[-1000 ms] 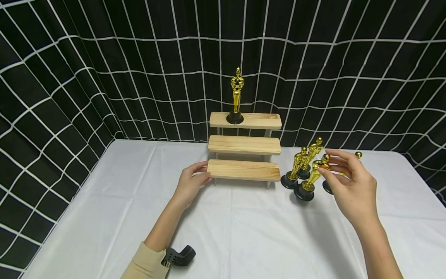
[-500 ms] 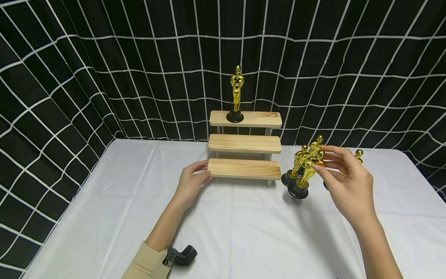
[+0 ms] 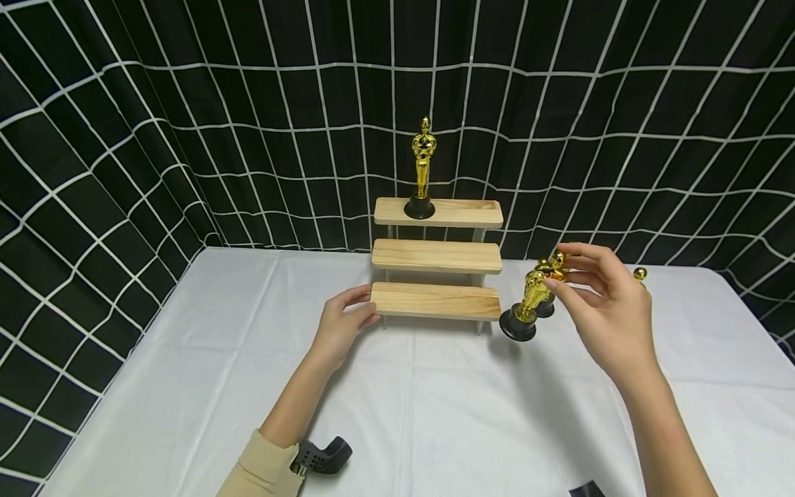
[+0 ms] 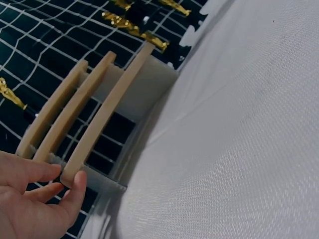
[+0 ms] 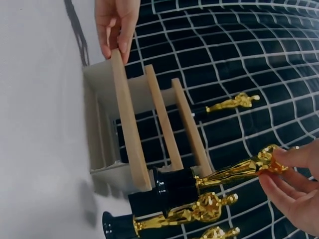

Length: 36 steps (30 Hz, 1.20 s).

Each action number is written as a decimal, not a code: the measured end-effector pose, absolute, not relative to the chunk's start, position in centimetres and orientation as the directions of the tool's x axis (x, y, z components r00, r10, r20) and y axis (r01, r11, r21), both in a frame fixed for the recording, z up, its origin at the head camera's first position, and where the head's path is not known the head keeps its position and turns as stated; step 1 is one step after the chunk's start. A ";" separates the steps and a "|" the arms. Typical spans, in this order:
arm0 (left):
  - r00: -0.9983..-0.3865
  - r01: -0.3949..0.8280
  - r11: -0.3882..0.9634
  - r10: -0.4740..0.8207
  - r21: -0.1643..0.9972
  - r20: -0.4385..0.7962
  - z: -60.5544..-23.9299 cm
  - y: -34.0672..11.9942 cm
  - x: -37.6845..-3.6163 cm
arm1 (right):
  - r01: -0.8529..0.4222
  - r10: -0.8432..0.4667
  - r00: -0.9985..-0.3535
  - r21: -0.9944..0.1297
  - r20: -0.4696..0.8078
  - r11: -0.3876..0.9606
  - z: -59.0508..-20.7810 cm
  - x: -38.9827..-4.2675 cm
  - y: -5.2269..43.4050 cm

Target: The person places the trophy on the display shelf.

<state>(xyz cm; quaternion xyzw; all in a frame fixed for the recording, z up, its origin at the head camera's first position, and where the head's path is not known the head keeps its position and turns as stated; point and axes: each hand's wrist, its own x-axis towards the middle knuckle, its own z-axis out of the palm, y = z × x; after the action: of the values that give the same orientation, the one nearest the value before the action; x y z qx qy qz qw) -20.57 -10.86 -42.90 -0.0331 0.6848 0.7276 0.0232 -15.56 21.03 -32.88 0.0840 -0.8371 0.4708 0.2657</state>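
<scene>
My left hand pinches the left end of the lowest plank of a three-step wooden display stand, thumb in front and fingers behind. In the right wrist view, my right hand pinches a gold trophy statuette by its upper body. That statuette leans, its black base hanging lower left, just off the stand's right end. Another gold statuette stands upright on the left part of the top plank. Behind the held one, other statuettes are largely hidden.
Beyond my right hand, one more statuette's gold head shows. The middle plank bears nothing. A white cloth covers the table, and a black curtain with a white grid rises behind. A black piece pokes in at the bottom edge.
My right hand has carried the tilted statuette left and slightly up, toward the stand, so it now overlaps the statuettes behind it. My left hand has kept its place on the lowest plank.
</scene>
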 end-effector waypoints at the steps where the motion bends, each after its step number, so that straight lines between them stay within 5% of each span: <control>1: -0.997 -0.082 -0.062 -0.011 0.995 -0.083 -42.9 -10.9 -20.6 | -0.397 0.104 -0.843 -0.742 0.527 0.541 -32.8 -15.7 20.9; 36: -0.998 -0.057 -0.031 -0.025 0.998 -0.058 -43.2 -10.6 -20.6 | -0.438 0.018 -0.843 -0.706 0.538 0.557 -28.8 -19.4 18.9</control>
<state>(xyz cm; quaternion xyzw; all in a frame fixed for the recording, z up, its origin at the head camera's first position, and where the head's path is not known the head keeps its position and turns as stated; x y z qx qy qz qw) -20.59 -10.63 -43.16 -0.0295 0.6959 0.7174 0.0110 -19.39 18.91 -28.85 0.1242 -0.8457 0.4541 0.2513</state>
